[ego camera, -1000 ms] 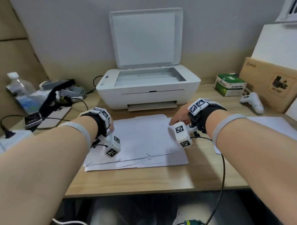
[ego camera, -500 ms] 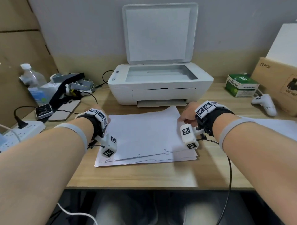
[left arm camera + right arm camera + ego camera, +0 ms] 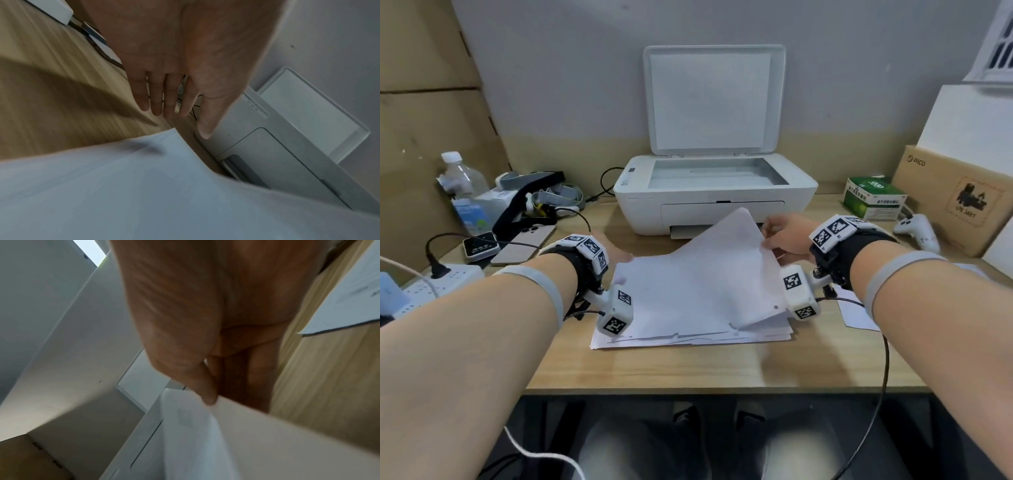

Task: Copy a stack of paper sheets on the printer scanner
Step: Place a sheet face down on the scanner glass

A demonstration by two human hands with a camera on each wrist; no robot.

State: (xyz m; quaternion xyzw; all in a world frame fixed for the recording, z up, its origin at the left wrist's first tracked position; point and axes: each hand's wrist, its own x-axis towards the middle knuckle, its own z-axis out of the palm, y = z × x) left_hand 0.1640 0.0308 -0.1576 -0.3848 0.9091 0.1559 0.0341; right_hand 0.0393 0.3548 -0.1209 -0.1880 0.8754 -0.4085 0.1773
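A white printer (image 3: 714, 202) stands at the back of the desk with its lid (image 3: 714, 99) raised and the scanner glass (image 3: 717, 173) bare. A loose stack of white sheets (image 3: 688, 329) lies in front of it. My right hand (image 3: 782, 236) pinches the right edge of the top sheet (image 3: 709, 274) between thumb and fingers (image 3: 205, 391) and lifts that side. My left hand (image 3: 619, 255) hovers open by the sheet's far left corner, its fingers (image 3: 158, 97) straight above the desk and touching nothing I can see.
On the left are a power strip (image 3: 438, 284), a phone (image 3: 524, 245), a small device (image 3: 481, 245), straps and a water bottle (image 3: 462, 185). On the right are a green box (image 3: 875, 197), a white controller (image 3: 917, 231), a cardboard box (image 3: 959, 195) and another sheet (image 3: 859, 308).
My right hand has taken the top sheet's right edge and raised it off the stack; before, the sheets lay flat. My left hand stays beside the stack's left edge.
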